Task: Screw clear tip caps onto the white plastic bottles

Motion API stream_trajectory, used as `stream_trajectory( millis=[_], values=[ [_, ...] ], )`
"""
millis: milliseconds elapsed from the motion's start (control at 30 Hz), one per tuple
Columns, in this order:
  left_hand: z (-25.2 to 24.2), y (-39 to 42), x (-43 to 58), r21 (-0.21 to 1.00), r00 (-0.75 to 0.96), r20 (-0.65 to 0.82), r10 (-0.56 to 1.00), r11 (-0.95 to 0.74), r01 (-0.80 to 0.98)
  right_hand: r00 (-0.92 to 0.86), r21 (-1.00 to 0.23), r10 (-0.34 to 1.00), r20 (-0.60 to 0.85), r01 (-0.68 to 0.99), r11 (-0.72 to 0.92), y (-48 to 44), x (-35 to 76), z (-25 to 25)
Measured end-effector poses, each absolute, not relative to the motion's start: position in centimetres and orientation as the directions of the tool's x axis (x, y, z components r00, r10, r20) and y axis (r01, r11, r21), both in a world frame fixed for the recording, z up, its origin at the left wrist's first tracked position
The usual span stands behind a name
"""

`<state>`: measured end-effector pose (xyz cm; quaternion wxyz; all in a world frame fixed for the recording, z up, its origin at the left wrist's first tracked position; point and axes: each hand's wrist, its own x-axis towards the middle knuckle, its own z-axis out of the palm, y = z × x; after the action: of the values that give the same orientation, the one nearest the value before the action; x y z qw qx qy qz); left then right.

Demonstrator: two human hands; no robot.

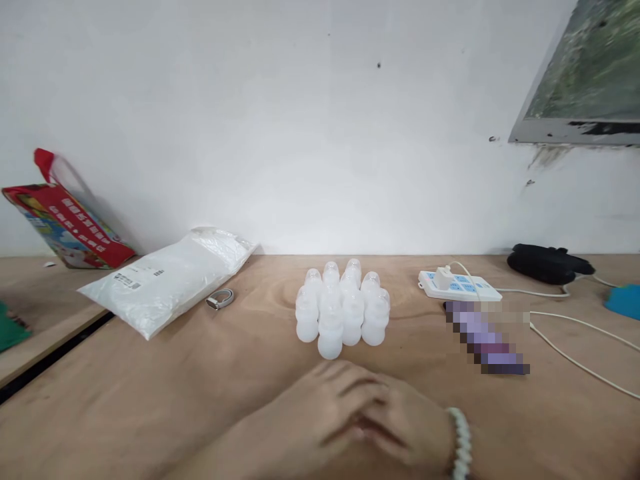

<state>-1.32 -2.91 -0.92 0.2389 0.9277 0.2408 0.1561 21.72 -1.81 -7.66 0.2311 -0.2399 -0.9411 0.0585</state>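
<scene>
Bottles (343,310), small, white, contents unclear, cluster beyond the left hand (320,420) laid open over the half-hidden right hand (417,430).

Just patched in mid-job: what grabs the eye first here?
A tight cluster of small white bottles stands in the middle of the table, just beyond the left hand laid over the right hand. A white plastic bag lies to the left; a power strip sits right.

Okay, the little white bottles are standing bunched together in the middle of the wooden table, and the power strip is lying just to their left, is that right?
Not quite. In the head view the power strip lies to the right of the white bottles, not their left. The bottles do stand bunched mid-table.
</scene>
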Motion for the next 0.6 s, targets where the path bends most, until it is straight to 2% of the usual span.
stream_trajectory(
  millis=[33, 100, 200, 300, 400, 600],
  values=[
    [-0.6, -2.6, -2.8, 0.552, 0.770, 0.174, 0.614, -0.708, 0.440, -0.761, -0.273, 0.530, 0.375, 0.455, 0.847, -1.2, 22.0, -7.1],
    [-0.9, -2.2, -5.1, 0.627, 0.626, 0.207, 0.752, -0.593, 0.505, -0.648, -0.470, 0.724, 0.237, 0.576, 0.669, 0.1, 23.2, -6.2],
    [-3.0, -1.4, -6.7, 0.685, 0.417, 0.259, 0.871, -0.470, 0.557, -0.421, -0.602, 0.884, 0.201, 0.659, 0.451, 2.1, 25.2, -6.1],
    [-5.0, -0.5, -6.5, 0.663, 0.267, 0.374, 0.888, -0.457, 0.593, -0.261, -0.744, 0.944, 0.204, 0.585, 0.322, 4.2, 26.1, -7.3],
    [-5.8, 0.4, -5.5, 0.621, 0.175, 0.515, 0.839, -0.506, 0.599, -0.160, -0.823, 0.972, 0.169, 0.520, 0.229, 6.4, 26.0, -8.6],
    [-7.1, 1.2, -3.7, 0.566, 0.185, 0.627, 0.757, -0.606, 0.559, -0.083, -0.882, 0.983, 0.165, 0.433, 0.185, 9.6, 26.2, -9.7]
  ],
)
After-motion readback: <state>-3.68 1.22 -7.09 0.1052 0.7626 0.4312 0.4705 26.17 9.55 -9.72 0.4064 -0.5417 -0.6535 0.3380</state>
